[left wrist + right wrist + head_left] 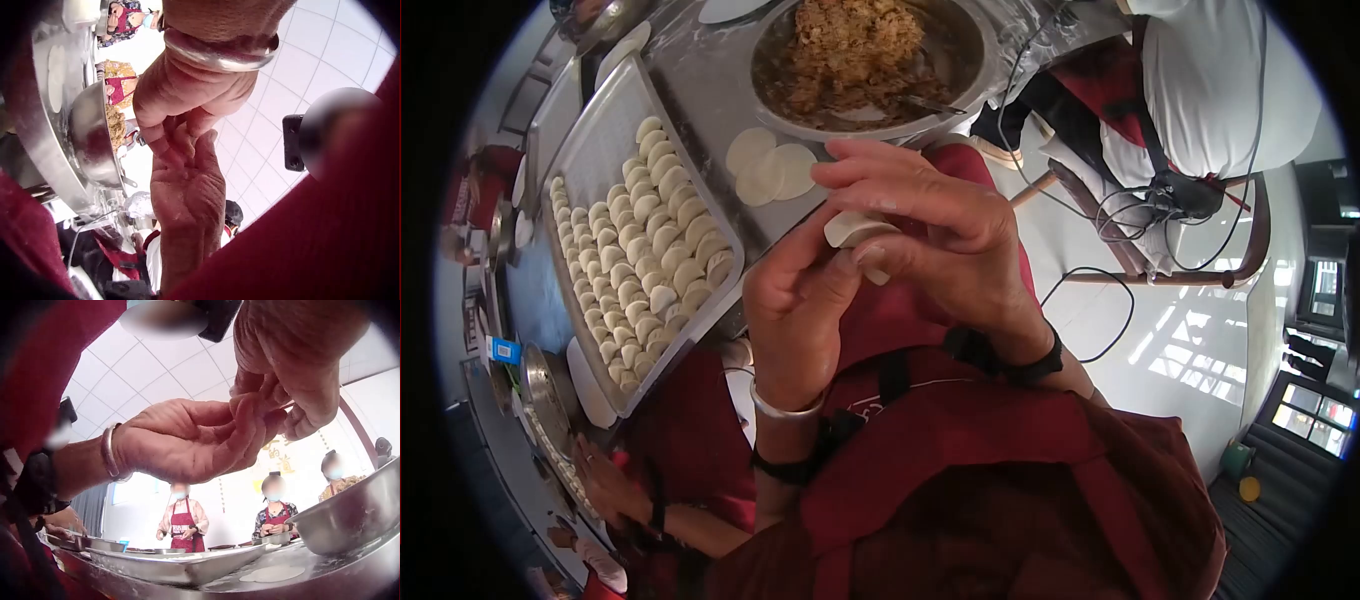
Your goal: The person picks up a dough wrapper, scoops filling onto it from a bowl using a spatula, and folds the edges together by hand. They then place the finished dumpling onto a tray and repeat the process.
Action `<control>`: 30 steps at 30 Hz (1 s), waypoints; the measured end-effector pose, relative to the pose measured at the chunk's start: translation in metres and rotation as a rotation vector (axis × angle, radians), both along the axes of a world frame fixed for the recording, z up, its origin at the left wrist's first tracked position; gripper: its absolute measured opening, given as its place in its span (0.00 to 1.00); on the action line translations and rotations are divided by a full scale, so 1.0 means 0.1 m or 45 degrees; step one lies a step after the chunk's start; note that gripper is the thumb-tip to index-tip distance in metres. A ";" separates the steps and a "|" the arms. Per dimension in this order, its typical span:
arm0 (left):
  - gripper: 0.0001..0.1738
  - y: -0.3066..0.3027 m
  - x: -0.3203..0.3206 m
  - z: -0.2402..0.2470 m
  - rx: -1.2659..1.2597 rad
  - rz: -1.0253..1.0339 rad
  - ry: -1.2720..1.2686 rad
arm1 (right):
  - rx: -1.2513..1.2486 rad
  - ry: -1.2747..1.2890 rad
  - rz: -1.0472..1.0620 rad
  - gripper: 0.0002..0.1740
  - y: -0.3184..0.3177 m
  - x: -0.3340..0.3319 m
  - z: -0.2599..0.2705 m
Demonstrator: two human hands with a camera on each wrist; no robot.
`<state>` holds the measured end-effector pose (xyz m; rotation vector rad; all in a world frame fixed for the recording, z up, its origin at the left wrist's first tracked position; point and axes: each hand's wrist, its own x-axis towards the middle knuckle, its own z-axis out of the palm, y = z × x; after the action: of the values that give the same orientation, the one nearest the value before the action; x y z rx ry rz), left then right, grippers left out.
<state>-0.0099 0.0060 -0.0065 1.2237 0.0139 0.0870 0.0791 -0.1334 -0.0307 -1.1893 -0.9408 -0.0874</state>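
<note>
A dumpling (852,230) of pale dough is between my two hands in the head view, its folded edge showing near both thumbs. My left hand (795,300), with a silver bangle at the wrist, pinches it from the left. From the other side my right hand (965,215) holds it between thumb and fingers, the upper fingers reaching out over it. Both wrist views show the fingertips of the left hand (181,437) and the right hand (187,194) meeting, with most of the dough hidden behind them.
Flat round wrappers (795,170) lie on the metal table just beyond my hands. A large steel bowl (990,60) of chopped filling (855,40) stands behind them. To the left, a metal tray (615,125) carries rows of dumplings (635,240). Another person's hand (605,485) is at lower left.
</note>
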 end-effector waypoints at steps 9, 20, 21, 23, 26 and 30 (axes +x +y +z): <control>0.16 0.04 0.00 -0.10 -0.007 -0.075 -0.033 | -0.100 -0.006 -0.008 0.13 0.01 0.02 0.03; 0.15 0.04 -0.03 -0.11 0.089 -0.061 0.043 | -0.197 -0.046 -0.072 0.10 -0.01 -0.03 0.08; 0.15 0.03 -0.03 -0.09 0.106 -0.050 0.044 | -0.173 -0.055 -0.060 0.10 0.00 -0.02 0.07; 0.16 0.03 -0.04 -0.09 0.106 -0.031 0.030 | -0.122 -0.075 -0.037 0.12 0.02 -0.02 0.03; 0.18 -0.01 -0.03 -0.08 0.058 0.025 0.006 | -0.133 -0.125 -0.014 0.16 0.04 0.01 0.01; 0.23 -0.06 -0.03 -0.01 0.035 0.097 0.014 | 0.057 0.178 -0.025 0.19 0.09 -0.10 0.10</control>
<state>-0.0125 0.0003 -0.0077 1.2509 0.0692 0.1469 0.0688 -0.1240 -0.0208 -1.1488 -0.8010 -0.0405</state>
